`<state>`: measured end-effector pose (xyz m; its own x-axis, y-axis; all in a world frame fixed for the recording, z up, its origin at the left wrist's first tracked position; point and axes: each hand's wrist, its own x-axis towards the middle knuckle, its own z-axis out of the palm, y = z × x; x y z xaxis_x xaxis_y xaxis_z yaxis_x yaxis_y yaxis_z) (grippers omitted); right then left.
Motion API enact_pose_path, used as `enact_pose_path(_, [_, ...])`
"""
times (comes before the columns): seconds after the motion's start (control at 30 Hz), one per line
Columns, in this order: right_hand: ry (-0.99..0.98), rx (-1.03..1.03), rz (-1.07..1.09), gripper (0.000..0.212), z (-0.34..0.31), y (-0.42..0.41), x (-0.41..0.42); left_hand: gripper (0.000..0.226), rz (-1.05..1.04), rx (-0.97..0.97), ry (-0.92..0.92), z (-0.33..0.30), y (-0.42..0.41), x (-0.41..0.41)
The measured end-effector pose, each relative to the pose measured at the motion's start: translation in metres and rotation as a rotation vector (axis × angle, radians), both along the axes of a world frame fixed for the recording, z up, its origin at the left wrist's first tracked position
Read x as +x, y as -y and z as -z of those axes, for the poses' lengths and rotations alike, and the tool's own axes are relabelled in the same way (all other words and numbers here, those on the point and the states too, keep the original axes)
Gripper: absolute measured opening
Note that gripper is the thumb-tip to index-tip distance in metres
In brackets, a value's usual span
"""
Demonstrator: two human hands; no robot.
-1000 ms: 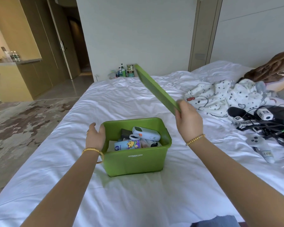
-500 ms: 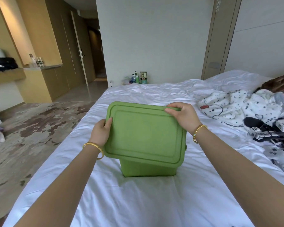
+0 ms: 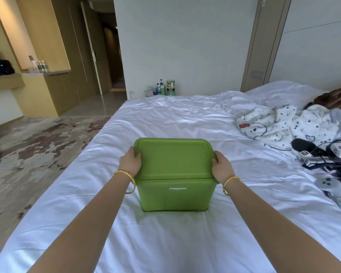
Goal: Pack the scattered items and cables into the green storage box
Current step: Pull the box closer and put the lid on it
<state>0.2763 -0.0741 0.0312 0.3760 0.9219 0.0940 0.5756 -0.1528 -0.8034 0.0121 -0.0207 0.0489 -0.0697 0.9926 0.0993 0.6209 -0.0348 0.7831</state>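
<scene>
The green storage box (image 3: 173, 196) stands in the middle of the white bed, its "STORAGE BOX" label facing me. The green lid (image 3: 173, 157) lies flat on top of it and hides the contents. My left hand (image 3: 130, 163) grips the lid's left edge and my right hand (image 3: 221, 168) grips its right edge, fingers curled over the rim. A tangle of black cables and small white devices (image 3: 323, 156) lies on the bed at the far right, apart from the box.
A spotted white garment (image 3: 280, 125) is crumpled at the right of the bed, with a brown blanket (image 3: 337, 97) behind it. A grey controller and a white tube (image 3: 335, 192) lie near the right edge. Bottles (image 3: 162, 88) stand by the far wall. Carpeted floor lies to the left.
The lid, held tilted in my right hand a second ago, came down over the open box. Both hands now hold its sides, and it sits flat on the box.
</scene>
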Motion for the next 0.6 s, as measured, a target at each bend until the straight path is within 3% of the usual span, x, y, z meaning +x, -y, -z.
enact_pose_path(0.13, [0.04, -0.016, 0.05, 0.034, 0.008, -0.005, -0.003, 0.049, 0.089, -0.03, -0.043, 0.013, -0.007, -0.003])
enact_pose_path(0.27, [0.067, -0.037, 0.031, 0.036, 0.007, -0.013, -0.002, 0.048, 0.055, -0.028, -0.007, 0.018, -0.012, 0.002])
enact_pose_path(0.43, [-0.064, -0.099, 0.056, 0.035, 0.011, -0.021, -0.001, 0.037, -0.097, -0.216, 0.052, 0.029, -0.015, -0.001])
enact_pose_path(0.6, [-0.129, -0.26, 0.146, 0.058, 0.019, -0.02, 0.005, 0.045, -0.154, -0.233, 0.061, 0.035, -0.01, -0.001])
